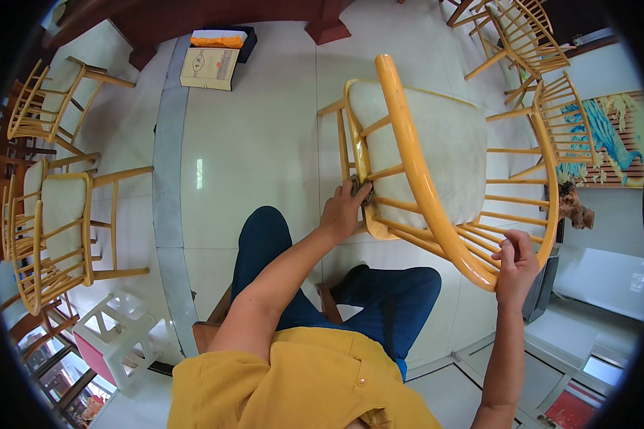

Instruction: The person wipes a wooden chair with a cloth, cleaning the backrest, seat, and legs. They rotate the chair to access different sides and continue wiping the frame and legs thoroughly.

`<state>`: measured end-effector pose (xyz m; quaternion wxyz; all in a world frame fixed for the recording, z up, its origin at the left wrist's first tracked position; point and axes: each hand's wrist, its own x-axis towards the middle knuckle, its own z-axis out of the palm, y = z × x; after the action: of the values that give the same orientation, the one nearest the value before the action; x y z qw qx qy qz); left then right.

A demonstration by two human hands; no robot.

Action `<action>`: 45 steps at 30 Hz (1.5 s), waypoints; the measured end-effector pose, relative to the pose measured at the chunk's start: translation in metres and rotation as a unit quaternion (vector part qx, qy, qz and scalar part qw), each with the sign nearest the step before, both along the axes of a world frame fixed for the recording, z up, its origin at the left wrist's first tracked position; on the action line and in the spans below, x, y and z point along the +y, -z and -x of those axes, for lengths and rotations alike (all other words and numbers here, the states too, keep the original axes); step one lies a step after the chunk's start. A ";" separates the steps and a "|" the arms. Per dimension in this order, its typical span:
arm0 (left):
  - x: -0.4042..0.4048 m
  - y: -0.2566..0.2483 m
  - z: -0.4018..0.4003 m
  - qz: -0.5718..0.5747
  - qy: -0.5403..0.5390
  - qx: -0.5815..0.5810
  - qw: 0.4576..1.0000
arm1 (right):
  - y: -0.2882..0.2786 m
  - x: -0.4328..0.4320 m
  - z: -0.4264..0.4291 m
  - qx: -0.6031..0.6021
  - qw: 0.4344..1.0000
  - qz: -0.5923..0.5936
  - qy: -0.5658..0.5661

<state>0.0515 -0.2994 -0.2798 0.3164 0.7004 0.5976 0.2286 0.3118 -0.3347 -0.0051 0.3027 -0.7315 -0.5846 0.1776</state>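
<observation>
A yellow wooden spindle-back armchair (439, 189) with a pale padded seat (434, 145) stands in front of me, its curved top rail turned toward my body. My left hand (343, 210) presses a dark, crumpled cloth (361, 190) against the outer edge of the seat frame, just below the spindles. The cloth is largely covered by my fingers. At the right, my right hand (518, 263) grips the chair's curved rail near its bend, thumb and fingertips curled over the wood.
More spindle-back chairs stand at the left (67, 230) and upper right (531, 43). A white plastic stool (115, 332) lies at the lower left. On the tiled floor (247, 161) sits a cream box (209, 67) beside a dark tray. Dark red wooden furniture (220, 13) lines the far side.
</observation>
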 end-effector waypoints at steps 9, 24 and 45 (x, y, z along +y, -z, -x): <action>-0.007 0.023 -0.002 -0.015 -0.005 -0.099 0.995 | -0.003 0.003 0.002 0.002 1.000 0.014 0.001; 0.004 0.025 -0.019 -0.029 -0.143 -0.152 0.978 | -0.004 0.005 0.002 0.001 1.000 0.023 0.014; -0.064 -0.032 0.040 0.337 -0.075 -0.729 0.590 | 0.012 -0.009 -0.010 -0.104 0.973 -0.205 -0.006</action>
<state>0.0115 -0.3634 -0.2478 0.8418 0.0948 0.2518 0.4680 0.3216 -0.3440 -0.0170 0.3822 -0.6646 -0.6417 -0.0214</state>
